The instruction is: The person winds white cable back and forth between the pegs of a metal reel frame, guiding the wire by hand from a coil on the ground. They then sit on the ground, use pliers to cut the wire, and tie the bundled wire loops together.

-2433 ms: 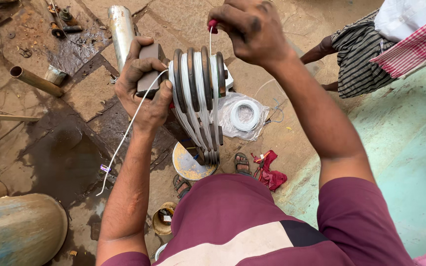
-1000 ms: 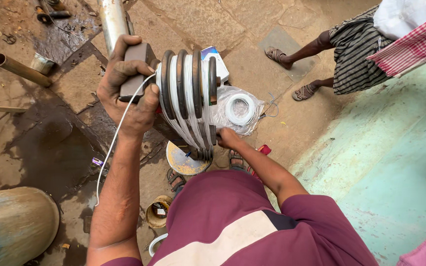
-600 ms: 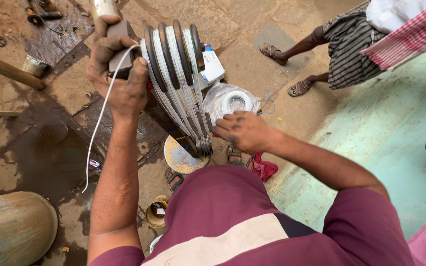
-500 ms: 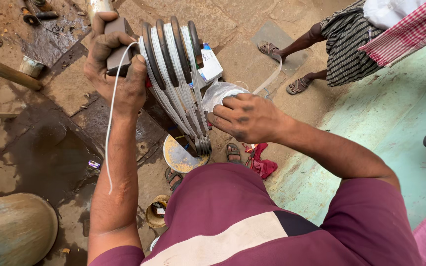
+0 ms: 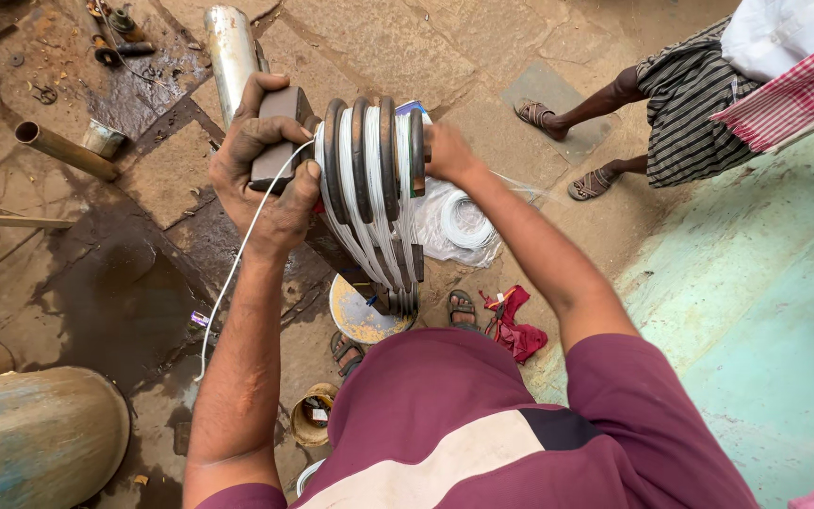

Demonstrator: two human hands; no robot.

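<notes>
At the centre of the frame the person holds up a winding former [image 5: 374, 193], a stack of dark ribbed discs with white wire [image 5: 362, 203] wound in the grooves between them. The left hand [image 5: 270, 165] is closed tight around a dark block [image 5: 280, 137] at the former's left end, with a loose tail of the wire running out under the fingers and hanging toward the lower left. The right hand [image 5: 449, 155] is on the far right face of the discs, mostly hidden behind them; it seems to press or pinch there, but I cannot tell how its fingers are set. The former looks rigid and fairly heavy for its size, so the block and the outer disc faces are the sound places to hold it; the wire is thin, springy and smooth, likely to slip out of its grooves or kink if squeezed across the turns. Just behind the former, right of centre, a clear bag [image 5: 459, 221] holds a spool of white wire. Below it on the stone floor [image 5: 379, 47] lie a round tin lid [image 5: 355, 316], sandals and a red rag [image 5: 511, 325]. A metal cylinder [image 5: 228, 47] lies at upper left, a pipe [image 5: 58, 151] further left, and a rounded blue drum [image 5: 35, 438] at lower left. Another person's striped skirt and sandalled feet [image 5: 567, 151] show at upper right.
</notes>
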